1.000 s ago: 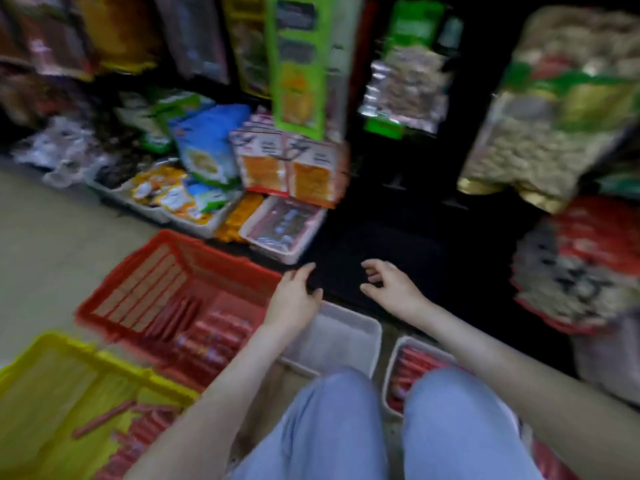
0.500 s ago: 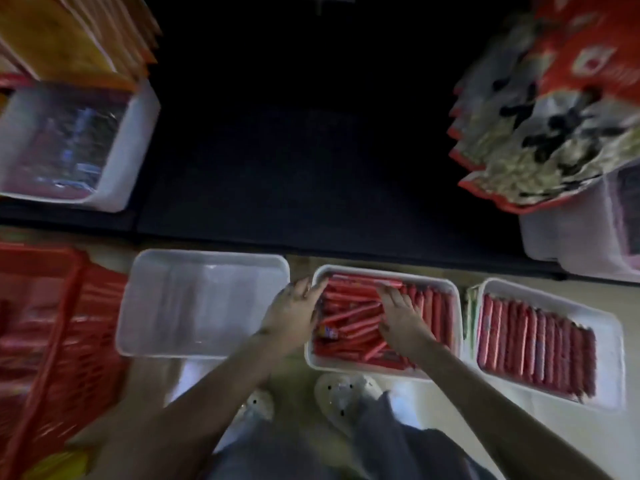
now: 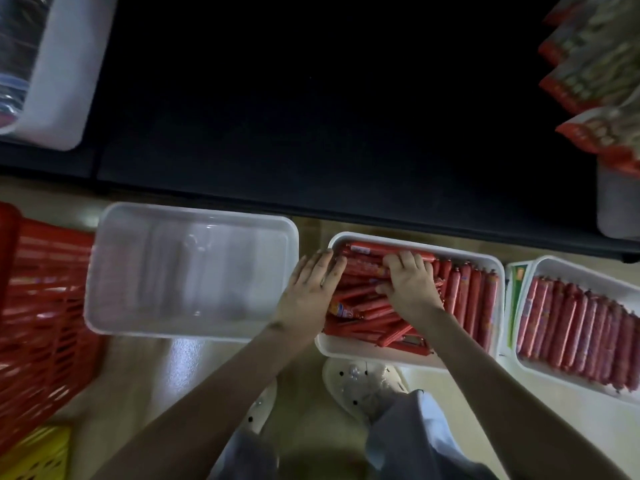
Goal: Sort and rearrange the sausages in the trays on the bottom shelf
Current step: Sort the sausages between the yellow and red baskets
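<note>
Since both reached the middle tray [image 3: 363, 351], the left hand [image 3: 311, 289] lies flat and the right hand [image 3: 410, 289] grips loose sausages [image 3: 367, 327]: sorting starts.

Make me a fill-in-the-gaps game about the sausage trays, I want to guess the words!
1. The left tray is ____.
2. The basket beside it is coloured ____.
3. The left hand and right hand are on the sausages in the middle tray, so it has ____ hands in it.
Missing words: empty, red, two.
</note>
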`<state>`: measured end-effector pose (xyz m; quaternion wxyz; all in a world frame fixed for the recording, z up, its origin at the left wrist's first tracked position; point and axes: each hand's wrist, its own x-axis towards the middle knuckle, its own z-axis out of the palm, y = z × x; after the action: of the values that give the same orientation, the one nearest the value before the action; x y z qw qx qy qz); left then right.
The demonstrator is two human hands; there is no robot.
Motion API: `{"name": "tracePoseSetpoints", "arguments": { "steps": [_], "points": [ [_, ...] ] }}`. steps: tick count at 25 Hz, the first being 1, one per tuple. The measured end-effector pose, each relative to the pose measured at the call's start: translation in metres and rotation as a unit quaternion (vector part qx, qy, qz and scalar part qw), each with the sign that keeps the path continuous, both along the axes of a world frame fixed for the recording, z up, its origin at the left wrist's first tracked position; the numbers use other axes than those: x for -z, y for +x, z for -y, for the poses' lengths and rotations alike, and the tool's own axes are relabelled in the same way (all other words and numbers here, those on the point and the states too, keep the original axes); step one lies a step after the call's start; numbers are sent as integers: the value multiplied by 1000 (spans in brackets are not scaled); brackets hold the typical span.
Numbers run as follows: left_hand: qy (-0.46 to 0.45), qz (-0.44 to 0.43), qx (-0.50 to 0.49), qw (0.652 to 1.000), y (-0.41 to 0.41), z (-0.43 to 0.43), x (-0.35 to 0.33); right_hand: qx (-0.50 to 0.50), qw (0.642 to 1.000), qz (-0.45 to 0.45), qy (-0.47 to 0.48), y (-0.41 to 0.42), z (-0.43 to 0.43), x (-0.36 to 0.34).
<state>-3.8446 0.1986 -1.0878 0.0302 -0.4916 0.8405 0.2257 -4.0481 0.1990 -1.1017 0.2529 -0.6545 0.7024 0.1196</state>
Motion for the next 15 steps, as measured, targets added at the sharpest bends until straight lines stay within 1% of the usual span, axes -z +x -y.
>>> {"name": "tracePoseSetpoints", "arguments": {
  "steps": [2, 4, 5, 7, 9, 10, 11, 13, 15],
  "points": [
    [25, -69, -81, 994, -1, -1, -5, -34, 999, 16, -36, 2, -13, 4],
    [83, -144, -187, 968, 0, -5, -9, -50, 997, 16, -59, 3, -22, 7],
    [103, -166, -220, 956, 1, -6, -12, -53, 997, 5, -48, 4, -22, 5],
    [115, -192, -244, 944, 2, -8, -13, -75, 997, -15, -7, 2, -16, 3],
    [128, -221, -268, 929, 4, -8, -15, -116, 992, -37, 22, 1, -8, 1],
    [141, -229, -279, 922, 5, -9, -17, -118, 992, -33, 35, 1, -7, -2],
    [161, -237, -289, 914, 5, -10, -19, -91, 995, -7, 41, 1, -8, -7],
    [202, -258, -318, 890, 7, -9, -24, 42, 995, 83, 37, -1, -13, -21],
    [232, -276, -348, 865, 7, -6, -28, 173, 966, 188, 46, 2, -15, -39]
  ]
}}
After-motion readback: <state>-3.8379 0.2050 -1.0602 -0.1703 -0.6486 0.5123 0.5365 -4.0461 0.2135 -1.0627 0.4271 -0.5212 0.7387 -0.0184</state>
